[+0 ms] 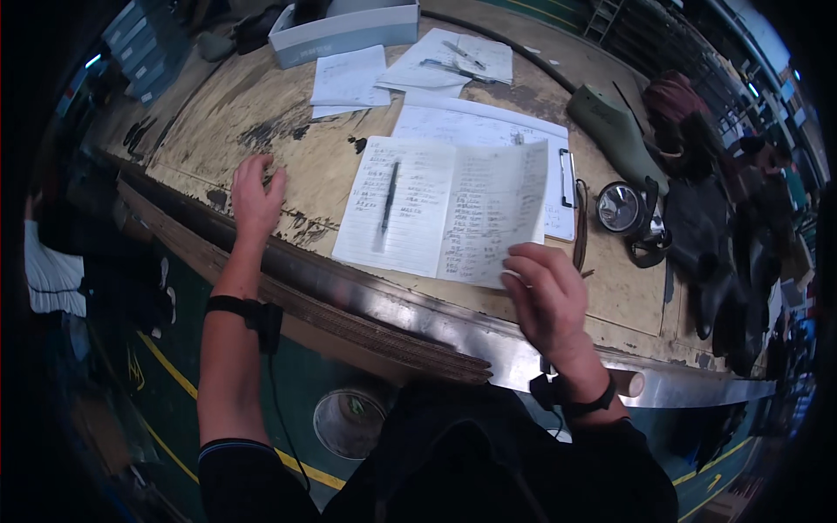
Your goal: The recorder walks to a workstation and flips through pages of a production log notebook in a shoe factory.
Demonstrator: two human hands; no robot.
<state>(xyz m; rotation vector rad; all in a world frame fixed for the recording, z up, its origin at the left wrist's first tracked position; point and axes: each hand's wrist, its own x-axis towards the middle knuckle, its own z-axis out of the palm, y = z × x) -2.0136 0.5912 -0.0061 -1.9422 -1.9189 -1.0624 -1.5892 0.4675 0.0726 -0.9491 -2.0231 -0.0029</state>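
An open notebook (399,209) with handwritten lines lies on the worn wooden table, and a dark pen (391,193) rests across its left page. At the lower right corner of the book, my right hand (551,292) has its fingers curled together around the edge of the right page (495,205), which bends up a little; the fingertips are partly hidden. My left hand (256,193) rests on the tabletop left of the notebook, fingers apart and holding nothing. Under the notebook lies a clipboard (565,225) with white sheets.
Loose papers (349,77) with pens and a grey-white box (344,33) sit at the back. To the right are a green shoe last (615,131), a headlamp (621,207) and dark shoe-shaped pieces (715,261). A metal strip (418,315) edges the table; below stands a bucket (349,424).
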